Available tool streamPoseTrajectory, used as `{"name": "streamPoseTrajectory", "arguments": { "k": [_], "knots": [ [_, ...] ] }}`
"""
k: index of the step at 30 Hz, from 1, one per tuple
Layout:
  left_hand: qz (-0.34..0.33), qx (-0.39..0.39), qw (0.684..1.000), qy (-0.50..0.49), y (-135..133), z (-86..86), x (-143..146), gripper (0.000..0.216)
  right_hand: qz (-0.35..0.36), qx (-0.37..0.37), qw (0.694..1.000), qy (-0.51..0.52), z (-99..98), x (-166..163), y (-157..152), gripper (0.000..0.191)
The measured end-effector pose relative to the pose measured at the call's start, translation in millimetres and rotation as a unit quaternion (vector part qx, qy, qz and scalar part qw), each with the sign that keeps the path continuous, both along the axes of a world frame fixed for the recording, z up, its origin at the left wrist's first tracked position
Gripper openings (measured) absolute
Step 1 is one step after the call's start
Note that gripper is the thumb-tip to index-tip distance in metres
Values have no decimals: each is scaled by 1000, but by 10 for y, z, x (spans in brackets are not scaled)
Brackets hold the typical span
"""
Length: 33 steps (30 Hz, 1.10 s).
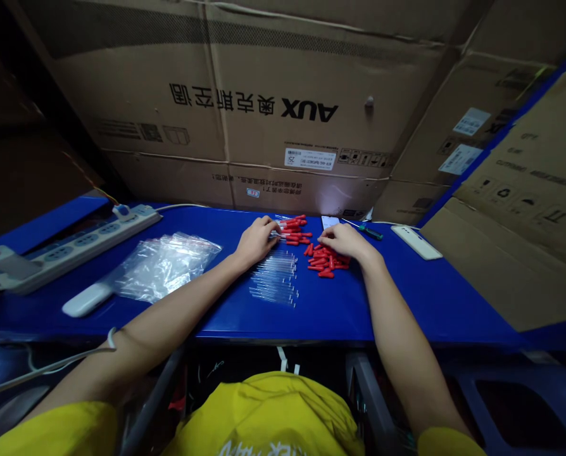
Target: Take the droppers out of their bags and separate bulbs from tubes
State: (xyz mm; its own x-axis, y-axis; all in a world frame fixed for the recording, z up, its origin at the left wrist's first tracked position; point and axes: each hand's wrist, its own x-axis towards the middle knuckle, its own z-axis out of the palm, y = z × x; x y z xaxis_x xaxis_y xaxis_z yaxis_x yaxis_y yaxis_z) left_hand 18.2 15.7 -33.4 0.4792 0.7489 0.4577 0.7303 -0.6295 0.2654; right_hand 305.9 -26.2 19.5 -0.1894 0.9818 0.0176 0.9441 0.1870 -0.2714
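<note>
My left hand [258,242] is at the left end of a heap of thin clear tubes with red caps [296,230]. Its fingers are curled together around the clear end of a tube. Below it, several uncapped thin clear tubes [274,278] lie side by side on the blue table. My right hand [347,242] hovers at the upper edge of a pile of loose red caps [328,261], thumb and fingertips pinched together. Whatever is between those fingertips is too small to make out.
Clear plastic bags [169,266] and a white rounded device [87,299] lie left, by a white power strip [78,247]. A phone [330,222], a green-handled screwdriver [371,232] and a white strip-shaped object [416,242] lie at the back right. Cardboard [264,139] walls the back.
</note>
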Motion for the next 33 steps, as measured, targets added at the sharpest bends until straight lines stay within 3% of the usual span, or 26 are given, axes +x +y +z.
{"name": "streamPoseTrajectory", "arguments": {
  "k": [14,19,22,25,29,33],
  "knots": [
    [-12,20,997,69,12,83,3,15,-32,58,998,-25,-44,-172,-9,29],
    [-80,37,993,79,49,156,-84,21,-43,125,991,26,-19,-275,-37,29],
    [-109,19,994,4,26,202,-115,20,-30,158,985,64,-9,-354,-49,32],
    [-113,-40,981,-151,-35,234,-63,18,17,191,974,124,-8,-460,-71,34],
    [-128,-164,912,-353,-145,237,96,25,94,189,960,184,-18,-630,-137,36],
    [-134,-283,857,-408,-225,207,185,32,133,164,967,141,-50,-749,-198,36]
  ]
}}
